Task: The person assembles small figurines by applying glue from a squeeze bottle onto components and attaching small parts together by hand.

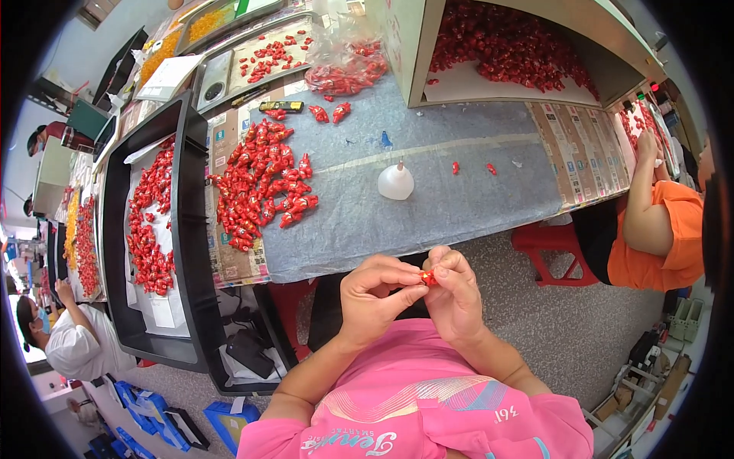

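Note:
Just off the table's front edge, my left hand (382, 293) and my right hand (453, 294) meet, pinching one small red plastic figure part (429, 277) between their fingertips. Its details are mostly covered by the fingers. On the blue-grey cloth (344, 237) in front stands a small white squeeze bottle (396, 182) with a thin nozzle. Two tiny red pieces (456, 167) lie to the right of the bottle. A heap of red figure parts (260, 180) spreads over the left of the table.
A black crate (200, 252) with red parts stands at the left. At the back are a metal tray (306, 21), a plastic bag of red parts (348, 73) and an open box (417, 69) of red pieces. Co-workers sit at right (654, 229) and left (84, 340).

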Tool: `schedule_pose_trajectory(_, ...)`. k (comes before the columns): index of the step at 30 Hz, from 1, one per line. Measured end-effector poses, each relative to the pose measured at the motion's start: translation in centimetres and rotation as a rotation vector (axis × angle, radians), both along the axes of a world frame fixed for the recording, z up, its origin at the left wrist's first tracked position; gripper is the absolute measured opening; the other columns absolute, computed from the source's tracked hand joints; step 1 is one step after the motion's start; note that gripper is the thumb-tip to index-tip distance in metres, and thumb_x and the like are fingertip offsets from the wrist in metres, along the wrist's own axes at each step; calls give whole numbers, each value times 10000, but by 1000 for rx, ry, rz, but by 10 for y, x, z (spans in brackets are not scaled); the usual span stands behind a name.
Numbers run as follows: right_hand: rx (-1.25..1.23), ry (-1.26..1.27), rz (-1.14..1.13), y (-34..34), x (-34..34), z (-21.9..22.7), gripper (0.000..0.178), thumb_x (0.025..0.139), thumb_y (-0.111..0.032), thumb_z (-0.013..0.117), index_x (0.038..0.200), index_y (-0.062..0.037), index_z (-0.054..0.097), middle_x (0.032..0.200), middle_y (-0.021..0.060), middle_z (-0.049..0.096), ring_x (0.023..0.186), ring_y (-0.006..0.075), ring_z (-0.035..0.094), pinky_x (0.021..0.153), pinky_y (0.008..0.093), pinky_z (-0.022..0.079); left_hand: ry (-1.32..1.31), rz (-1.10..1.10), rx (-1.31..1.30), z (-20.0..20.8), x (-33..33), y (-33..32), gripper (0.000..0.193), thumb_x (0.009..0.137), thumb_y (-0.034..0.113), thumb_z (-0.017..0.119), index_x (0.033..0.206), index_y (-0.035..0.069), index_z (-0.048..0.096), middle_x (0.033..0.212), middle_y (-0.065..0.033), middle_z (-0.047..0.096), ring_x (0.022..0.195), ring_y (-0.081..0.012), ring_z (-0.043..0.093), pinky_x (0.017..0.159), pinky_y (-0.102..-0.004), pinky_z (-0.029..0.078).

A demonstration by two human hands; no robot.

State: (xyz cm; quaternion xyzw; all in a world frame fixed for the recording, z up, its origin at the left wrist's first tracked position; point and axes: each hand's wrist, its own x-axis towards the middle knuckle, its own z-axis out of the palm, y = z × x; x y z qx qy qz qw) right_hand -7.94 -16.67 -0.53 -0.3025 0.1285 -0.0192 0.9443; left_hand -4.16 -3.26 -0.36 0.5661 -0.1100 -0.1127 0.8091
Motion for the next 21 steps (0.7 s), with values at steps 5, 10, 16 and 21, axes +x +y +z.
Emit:
schedule_pose_trajectory(5, -103, -38, -44, 2, -1, 0, 102, 837, 11, 565, 812, -85, 543, 934, 0, 455, 820, 81, 465, 777, 250, 399, 0, -9, -8, -6, -1, 1, 197, 691, -115, 725, 852, -7, 689, 945, -120, 629, 843, -166, 637, 759, -263, 544)
schedule_pose_trajectory(10, -223, -38, -62, -1, 1, 4, 101, 835, 7, 573, 780, -71, 540, 912, 10, 445, 831, 84, 464, 778, 258, 395, 10, -18, -12, -4, 3, 1, 200, 691, -121, 719, 846, 3, 692, 950, -119, 635, 840, -167, 639, 750, -264, 548)
schedule_pose_trajectory(16, -811, -164, 17, -17, 2, 5, 128, 853, -75, 620, 964, -19, 652, 955, 39, 484, 839, 111, 466, 775, 247, 391, 72, -49, -126, -4, 9, 4, 225, 681, -139, 709, 829, 22, 659, 940, -106, 624, 869, -176, 621, 787, -290, 536)
schedule_pose_trajectory(21, -965, -165, -77, -22, 0, 15, 173, 809, -80, 677, 969, -13, 679, 922, 48, 520, 838, 122, 502, 729, 248, 421, 296, -177, -254, -8, 12, 8, 221, 712, -125, 688, 851, 34, 622, 930, -99, 602, 874, -183, 612, 791, -295, 518)
